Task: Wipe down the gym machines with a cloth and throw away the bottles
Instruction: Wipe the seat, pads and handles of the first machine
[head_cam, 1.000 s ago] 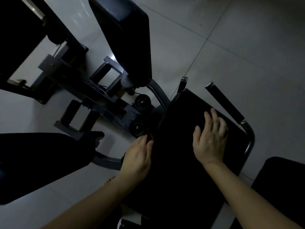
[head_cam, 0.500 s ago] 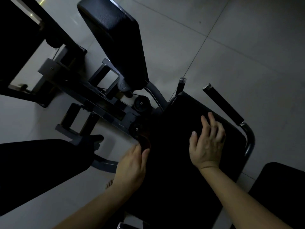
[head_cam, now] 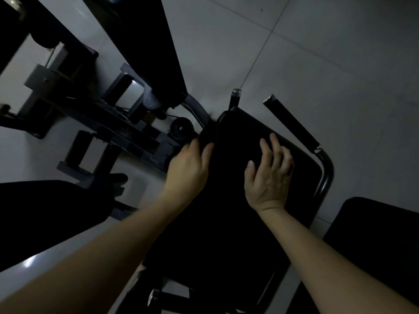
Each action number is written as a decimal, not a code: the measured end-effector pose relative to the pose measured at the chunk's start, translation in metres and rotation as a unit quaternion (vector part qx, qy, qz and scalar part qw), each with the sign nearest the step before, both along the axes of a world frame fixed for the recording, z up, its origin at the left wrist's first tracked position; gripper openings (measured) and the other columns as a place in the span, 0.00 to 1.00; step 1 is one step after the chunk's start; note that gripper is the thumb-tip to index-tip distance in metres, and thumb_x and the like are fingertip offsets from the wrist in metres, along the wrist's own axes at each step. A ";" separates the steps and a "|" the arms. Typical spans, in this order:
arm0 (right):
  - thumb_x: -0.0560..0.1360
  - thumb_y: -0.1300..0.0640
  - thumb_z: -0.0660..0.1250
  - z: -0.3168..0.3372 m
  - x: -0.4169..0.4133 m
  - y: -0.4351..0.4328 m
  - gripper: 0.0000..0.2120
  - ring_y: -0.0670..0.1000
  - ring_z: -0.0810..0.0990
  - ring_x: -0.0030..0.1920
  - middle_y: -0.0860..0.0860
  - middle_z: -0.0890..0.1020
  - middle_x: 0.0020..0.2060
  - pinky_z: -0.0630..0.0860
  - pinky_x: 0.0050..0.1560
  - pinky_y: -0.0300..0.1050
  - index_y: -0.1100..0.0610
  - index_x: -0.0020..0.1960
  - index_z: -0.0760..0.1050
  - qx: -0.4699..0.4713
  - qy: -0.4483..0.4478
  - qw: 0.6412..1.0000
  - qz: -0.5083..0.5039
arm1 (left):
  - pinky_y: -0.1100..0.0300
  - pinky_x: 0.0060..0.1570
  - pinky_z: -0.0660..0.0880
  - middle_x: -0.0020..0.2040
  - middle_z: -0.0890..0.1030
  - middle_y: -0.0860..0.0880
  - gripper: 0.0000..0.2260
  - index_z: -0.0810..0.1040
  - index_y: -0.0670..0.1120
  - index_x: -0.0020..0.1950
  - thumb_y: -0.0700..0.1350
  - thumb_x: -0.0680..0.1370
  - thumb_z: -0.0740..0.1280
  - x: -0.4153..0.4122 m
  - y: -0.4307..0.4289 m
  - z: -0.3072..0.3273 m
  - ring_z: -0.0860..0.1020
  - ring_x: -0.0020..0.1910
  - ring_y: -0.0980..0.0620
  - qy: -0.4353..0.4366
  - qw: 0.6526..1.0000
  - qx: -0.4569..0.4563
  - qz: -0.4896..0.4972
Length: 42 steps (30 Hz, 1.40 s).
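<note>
Head view: my right hand (head_cam: 269, 175) lies flat, fingers spread, on the black seat pad (head_cam: 238, 200). My left hand (head_cam: 189, 168) curls over its left edge, perhaps gripping a dark cloth; I cannot tell. In this gloom I risk missing patches. No bottles visible.

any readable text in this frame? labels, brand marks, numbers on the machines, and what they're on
None readable.
Black pad under the left hand and right hand: no print visible.
Grey frame bracket at left: no lettering can be made out; the frame is dark and blurred.
Tiled floor: only grout lines and small specks.
</note>
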State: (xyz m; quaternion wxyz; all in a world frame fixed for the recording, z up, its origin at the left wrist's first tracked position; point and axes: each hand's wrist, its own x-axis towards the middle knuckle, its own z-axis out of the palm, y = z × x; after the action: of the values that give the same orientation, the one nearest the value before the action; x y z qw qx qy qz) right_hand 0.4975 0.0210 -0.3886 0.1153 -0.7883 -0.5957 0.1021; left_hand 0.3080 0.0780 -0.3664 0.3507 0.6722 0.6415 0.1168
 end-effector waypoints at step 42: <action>0.77 0.44 0.67 0.108 -0.045 0.074 0.26 0.60 0.81 0.61 0.59 0.80 0.63 0.80 0.54 0.61 0.53 0.72 0.70 -0.006 0.830 0.478 -0.288 | 0.50 0.48 0.82 0.54 0.84 0.39 0.12 0.79 0.44 0.61 0.36 0.80 0.64 0.057 0.107 0.083 0.84 0.53 0.40 -0.365 0.873 -0.276 0.166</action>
State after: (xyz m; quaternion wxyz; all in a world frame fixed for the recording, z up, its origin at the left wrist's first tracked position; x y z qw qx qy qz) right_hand 0.4521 0.0949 -0.2809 0.5743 -0.4640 0.0389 0.6733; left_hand 0.3653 0.1848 -0.2834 0.7066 0.3410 0.5764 0.2285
